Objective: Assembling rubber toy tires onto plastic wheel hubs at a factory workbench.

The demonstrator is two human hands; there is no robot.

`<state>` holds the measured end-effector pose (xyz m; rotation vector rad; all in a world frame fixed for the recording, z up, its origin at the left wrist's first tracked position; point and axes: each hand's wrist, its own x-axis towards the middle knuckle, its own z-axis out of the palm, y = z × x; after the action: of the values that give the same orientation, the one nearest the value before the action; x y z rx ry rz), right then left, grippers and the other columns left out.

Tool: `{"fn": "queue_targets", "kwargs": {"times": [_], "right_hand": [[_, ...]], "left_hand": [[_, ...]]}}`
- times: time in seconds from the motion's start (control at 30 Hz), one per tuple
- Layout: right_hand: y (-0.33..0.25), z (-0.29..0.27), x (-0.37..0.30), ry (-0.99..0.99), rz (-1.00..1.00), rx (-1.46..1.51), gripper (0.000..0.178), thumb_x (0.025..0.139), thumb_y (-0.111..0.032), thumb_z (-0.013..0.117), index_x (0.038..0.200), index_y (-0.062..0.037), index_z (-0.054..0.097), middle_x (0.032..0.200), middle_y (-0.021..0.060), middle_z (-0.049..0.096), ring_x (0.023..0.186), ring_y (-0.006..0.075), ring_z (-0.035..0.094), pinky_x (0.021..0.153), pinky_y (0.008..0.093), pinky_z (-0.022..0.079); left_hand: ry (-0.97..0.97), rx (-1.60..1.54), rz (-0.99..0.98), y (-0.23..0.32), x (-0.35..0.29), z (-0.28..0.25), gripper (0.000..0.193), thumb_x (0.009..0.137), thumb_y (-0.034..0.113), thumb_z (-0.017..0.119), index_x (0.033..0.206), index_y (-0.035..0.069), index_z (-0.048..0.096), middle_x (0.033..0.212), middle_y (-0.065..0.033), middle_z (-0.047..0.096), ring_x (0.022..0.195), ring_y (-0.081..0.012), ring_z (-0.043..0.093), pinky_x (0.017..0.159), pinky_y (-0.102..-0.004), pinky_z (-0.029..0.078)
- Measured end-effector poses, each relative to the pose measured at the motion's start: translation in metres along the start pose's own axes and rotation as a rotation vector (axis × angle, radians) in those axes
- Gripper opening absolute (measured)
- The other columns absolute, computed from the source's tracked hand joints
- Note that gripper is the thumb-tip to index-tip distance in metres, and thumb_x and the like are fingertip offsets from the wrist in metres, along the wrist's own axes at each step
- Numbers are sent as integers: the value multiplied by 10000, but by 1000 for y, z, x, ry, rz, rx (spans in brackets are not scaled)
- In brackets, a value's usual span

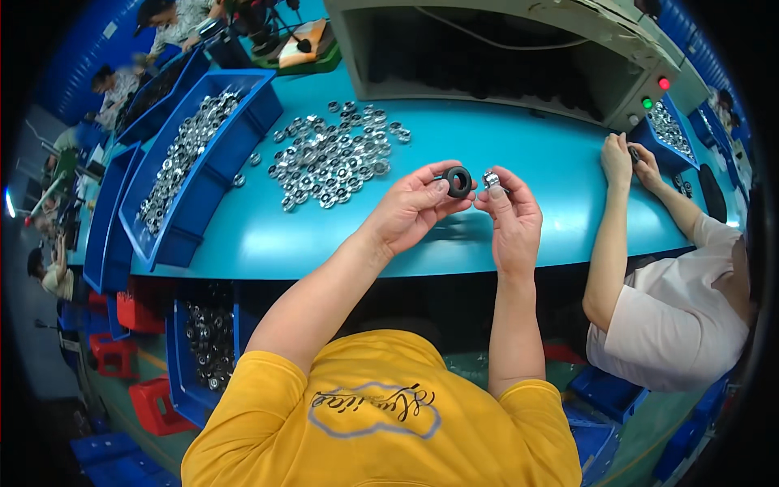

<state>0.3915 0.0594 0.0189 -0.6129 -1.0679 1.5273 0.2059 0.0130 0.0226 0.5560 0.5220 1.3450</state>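
By the left fingers [432, 191], a black ring [451, 185] is pinched from the side, presumably leaving its bore exposed; by the right fingers [501, 204], a silver part [491, 179] is gripped. Both are held above the counter [341, 239], inward of its near edge.

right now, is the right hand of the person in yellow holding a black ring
No, the black ring is in the left hand, while the right hand holds a small silver part.
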Motion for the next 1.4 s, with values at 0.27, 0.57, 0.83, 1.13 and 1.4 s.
{"fn": "queue_targets", "kwargs": {"times": [0.27, 0.57, 0.83, 1.13, 1.4], "right_hand": [[13, 38, -52, -44, -178, -156, 273, 871, 2, 814, 1109, -27, 684, 1141, 36, 617, 870, 85, 643, 789, 246, 536], [13, 74, -130, -12, -213, -441, 299, 802, 19, 848, 1049, -38, 689, 1055, 18, 637, 798, 74, 592, 719, 228, 504], [19, 103, -182, -153, -163, -617, 375, 782, 31, 841, 1131, -27, 716, 1030, 35, 647, 839, 92, 614, 739, 230, 519], [39, 101, -196, -121, -180, -391, 324, 802, 82, 813, 1046, -30, 632, 1048, 47, 584, 934, 130, 627, 828, 254, 532], [71, 104, -196, -117, -236, -335, 352, 697, 48, 885, 918, -85, 645, 1036, 42, 619, 946, 149, 591, 819, 279, 492]], "left_hand": [[-40, 46, 0, 2, -52, -3, 507, 1006, 133, 676, 1442, -25, 469, 1288, -130, 631, 1185, -238, 650, 1081, -406, 535], [-118, 129, -67, -1, -132, -14, 493, 1017, 223, 683, 1434, 15, 522, 1270, -86, 648, 1193, -204, 636, 1084, -423, 502], [-25, 119, -39, -11, -211, -32, 418, 1088, 148, 543, 1466, -19, 477, 1294, -117, 622, 1182, -193, 635, 1066, -363, 531], [30, 88, 49, -15, -238, -44, 463, 1032, 165, 653, 1442, 7, 505, 1308, -99, 636, 1211, -209, 639, 1060, -394, 543], [16, -63, -15, -28, -238, -52, 469, 1050, 194, 627, 1457, -2, 500, 1252, -83, 656, 1158, -177, 652, 1021, -385, 552]]}}
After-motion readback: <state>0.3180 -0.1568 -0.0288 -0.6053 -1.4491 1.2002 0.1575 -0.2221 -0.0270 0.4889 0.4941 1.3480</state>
